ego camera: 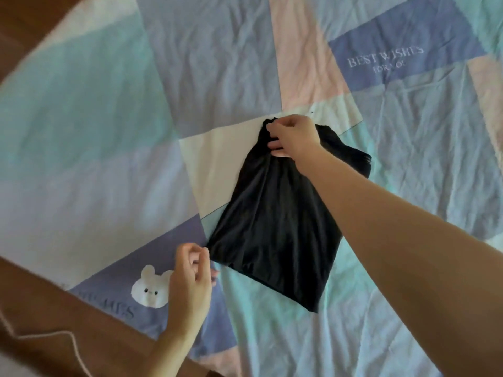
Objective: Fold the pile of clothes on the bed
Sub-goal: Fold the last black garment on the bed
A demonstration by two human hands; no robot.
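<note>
- Left hand (190, 278): bare, no ring or watch visible; forearm uncovered to the frame edge.
- Right hand (292, 137): bare, no jewellery visible; long forearm uncovered, no sleeve in view.

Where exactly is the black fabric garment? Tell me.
In the head view, the black fabric garment lies centre on the patchwork bedsheet, right hand gripping its far end.

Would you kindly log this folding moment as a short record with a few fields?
garment: black garment, partly folded, lying on the bedsheet
right hand: right hand grips the far bunched end
left hand: left hand pinches the near left corner
sheet print: white bunny beside the left hand
other clothes: none in view
</note>
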